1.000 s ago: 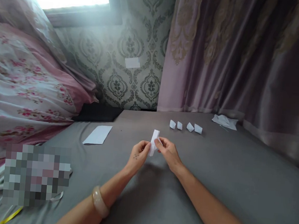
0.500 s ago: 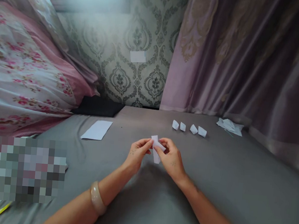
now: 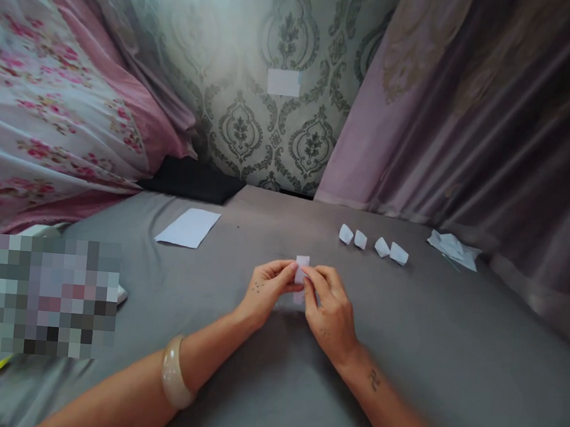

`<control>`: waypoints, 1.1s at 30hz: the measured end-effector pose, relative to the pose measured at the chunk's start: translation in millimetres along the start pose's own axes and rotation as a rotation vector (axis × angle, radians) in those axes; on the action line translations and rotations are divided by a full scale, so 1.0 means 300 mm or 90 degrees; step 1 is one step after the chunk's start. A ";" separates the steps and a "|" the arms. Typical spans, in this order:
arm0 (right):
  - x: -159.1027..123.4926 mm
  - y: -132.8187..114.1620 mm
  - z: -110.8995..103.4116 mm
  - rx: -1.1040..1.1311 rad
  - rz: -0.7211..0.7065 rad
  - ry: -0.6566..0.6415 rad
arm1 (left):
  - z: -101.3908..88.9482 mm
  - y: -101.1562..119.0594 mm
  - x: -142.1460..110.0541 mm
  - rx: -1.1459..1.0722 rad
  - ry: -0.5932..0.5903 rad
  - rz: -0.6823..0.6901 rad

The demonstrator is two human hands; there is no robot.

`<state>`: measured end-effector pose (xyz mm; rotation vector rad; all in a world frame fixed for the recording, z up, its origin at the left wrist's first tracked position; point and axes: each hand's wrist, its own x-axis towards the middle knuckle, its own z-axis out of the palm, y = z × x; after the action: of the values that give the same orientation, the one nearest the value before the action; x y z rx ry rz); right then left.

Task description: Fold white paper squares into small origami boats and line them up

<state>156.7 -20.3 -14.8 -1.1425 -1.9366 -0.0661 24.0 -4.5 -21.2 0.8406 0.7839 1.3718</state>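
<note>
Grey cloth covering, one, spread wide beneath the paper strip (image 3: 300,274) and on every side of it (image 3: 454,319). Damask-patterned wallpaper (image 3: 228,58), beyond the strip. Mauve curtain (image 3: 499,125) with faded gold motifs, beyond and right of the strip. Floral fabric (image 3: 42,102), pink-bordered, far left of the strip. Black cloth-like item (image 3: 193,179), flat, beyond and left of the strip. White paper sheet (image 3: 190,228), single, lying left of the strip, well apart from it. Loose white papers (image 3: 452,248), one heap, far right of the strip. Right hand (image 3: 330,302), at the strip's right side, thumb and fingers drawn close together on the paper. Left hand (image 3: 266,288), at the strip's left edge, thumb pressed over the fingers and gripping it. Pale bangle (image 3: 173,376), on the left forearm, nearer the viewer than the strip. White card (image 3: 283,82), on the wallpaper, above and beyond the strip. Folded paper pieces (image 3: 381,247), four, in a row, right of and beyond the strip. Paper strip, white, narrow, upright between both hands above the grey cloth.
</note>
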 end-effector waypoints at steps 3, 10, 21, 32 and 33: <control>-0.008 0.001 0.007 -0.041 -0.027 -0.016 | 0.002 0.004 -0.002 0.010 0.005 -0.004; -0.012 -0.002 0.016 -0.073 -0.052 -0.027 | -0.001 0.009 -0.002 0.031 0.015 -0.020; -0.007 -0.016 0.036 0.068 0.040 -0.008 | 0.003 0.018 0.000 0.023 0.010 -0.027; 0.040 -0.043 0.029 0.165 0.132 0.042 | -0.002 0.018 -0.006 0.034 -0.038 -0.023; 0.044 -0.044 0.028 0.172 0.144 0.044 | -0.001 0.019 -0.007 0.035 -0.043 -0.022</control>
<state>138.9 -15.1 -6.1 -1.1517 -1.6852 0.2664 20.7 -6.6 -16.4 0.9085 0.7837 1.2898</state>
